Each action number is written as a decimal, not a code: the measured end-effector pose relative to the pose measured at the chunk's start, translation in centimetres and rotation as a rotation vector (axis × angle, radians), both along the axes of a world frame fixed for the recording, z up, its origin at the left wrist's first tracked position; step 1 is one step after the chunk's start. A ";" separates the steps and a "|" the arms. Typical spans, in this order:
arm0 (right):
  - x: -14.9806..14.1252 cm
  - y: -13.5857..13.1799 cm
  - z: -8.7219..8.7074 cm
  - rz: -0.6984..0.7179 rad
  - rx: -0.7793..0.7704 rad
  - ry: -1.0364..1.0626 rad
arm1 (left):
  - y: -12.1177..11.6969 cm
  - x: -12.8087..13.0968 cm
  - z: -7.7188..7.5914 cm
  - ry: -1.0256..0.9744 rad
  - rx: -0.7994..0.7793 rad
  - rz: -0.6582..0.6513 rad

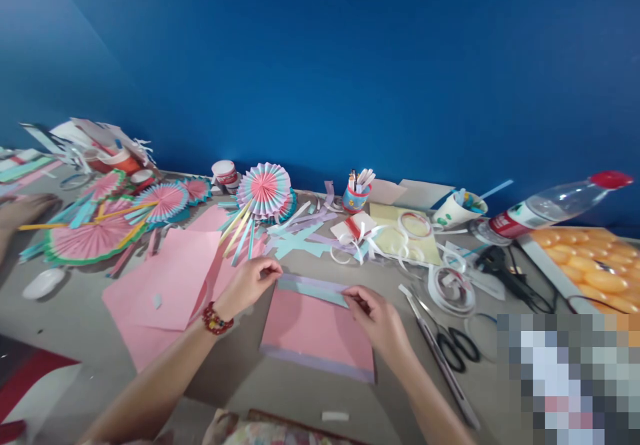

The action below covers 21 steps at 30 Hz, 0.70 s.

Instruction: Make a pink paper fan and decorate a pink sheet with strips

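A pink paper sheet (320,328) lies flat in front of me, with a light purple band along its near edge. Across its far edge run a light purple band and a light blue paper strip (315,290). My right hand (377,318) is closed in a pinch on the strip's right end. At the far left corner of the sheet, my left hand (250,287) is closed with thumb and finger together; what lies between those fingertips is hidden. A red bead bracelet (218,319) circles my left wrist.
Scissors (453,348) and a slim cutter (440,361) lie right of the sheet. Pink sheets (175,278) and pleated paper fans (264,190) lie left and behind. A plastic bottle (545,211) and glue gun (515,275) are at right. Another person's hand (25,211) shows far left.
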State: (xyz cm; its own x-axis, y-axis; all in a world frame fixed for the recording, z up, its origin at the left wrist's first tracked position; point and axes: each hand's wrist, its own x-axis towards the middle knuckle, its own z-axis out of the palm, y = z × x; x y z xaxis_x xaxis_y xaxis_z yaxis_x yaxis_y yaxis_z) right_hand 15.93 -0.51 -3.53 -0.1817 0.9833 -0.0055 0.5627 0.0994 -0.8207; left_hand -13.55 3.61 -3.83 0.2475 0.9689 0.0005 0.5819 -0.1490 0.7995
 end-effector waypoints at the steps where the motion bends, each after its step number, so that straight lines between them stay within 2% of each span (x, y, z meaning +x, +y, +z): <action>1: 0.0 -0.1 0.0 0.003 -0.007 -0.006 | -0.2 0.0 0.0 -0.001 -0.005 -0.006; 11: 0.1 -0.3 -0.4 0.060 0.016 0.021 | -1.4 -0.4 0.2 0.084 0.048 -0.095; 14: 0.2 -0.4 -0.3 0.069 0.017 0.025 | -1.7 -0.5 0.0 0.134 0.045 -0.085; 21: 0.2 -0.6 -0.2 0.072 0.009 0.026 | -1.9 -0.9 -0.2 0.032 -0.025 -0.037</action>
State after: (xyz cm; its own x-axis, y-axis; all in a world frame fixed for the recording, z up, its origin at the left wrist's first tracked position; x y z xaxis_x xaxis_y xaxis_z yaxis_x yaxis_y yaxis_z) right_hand 16.09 -1.10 -3.69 -0.2522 0.9676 0.0085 0.5326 0.1461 -0.8337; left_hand -14.41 1.66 -3.99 0.2823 0.9588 -0.0318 0.6019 -0.1512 0.7841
